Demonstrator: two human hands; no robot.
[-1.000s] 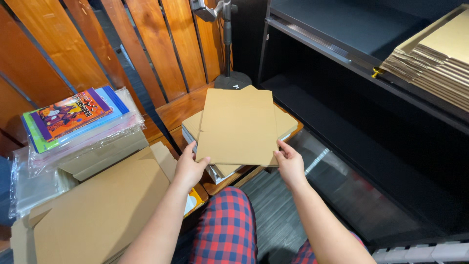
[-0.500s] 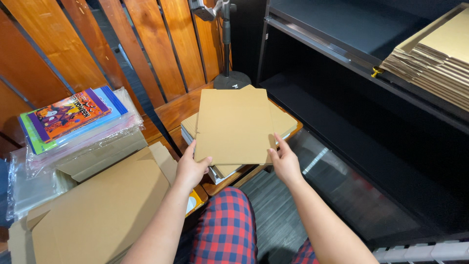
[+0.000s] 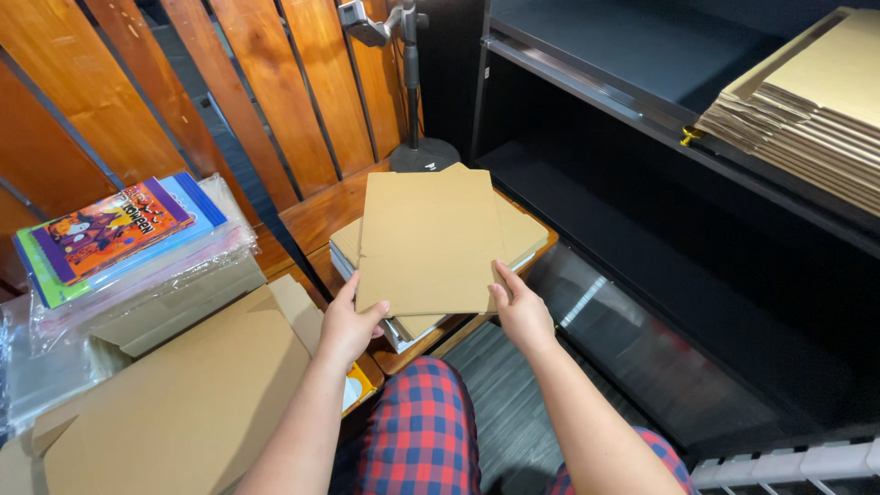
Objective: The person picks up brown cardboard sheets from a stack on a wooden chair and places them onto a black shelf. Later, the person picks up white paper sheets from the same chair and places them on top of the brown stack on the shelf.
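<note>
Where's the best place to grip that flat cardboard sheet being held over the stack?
Probably the near edge, at its two lower corners, coming from the person's side. The flat cardboard sheet is thin, wide and tilted up, and its far edge overhangs the stack. The left hand and right hand already pinch those corners.

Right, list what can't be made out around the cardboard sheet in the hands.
- Head view: the stack under the cardboard sheet is mostly covered by it.
- The fingers of the left hand and right hand vanish beneath the sheet.
- The flat boxes on the shelf run off the right edge.
</note>
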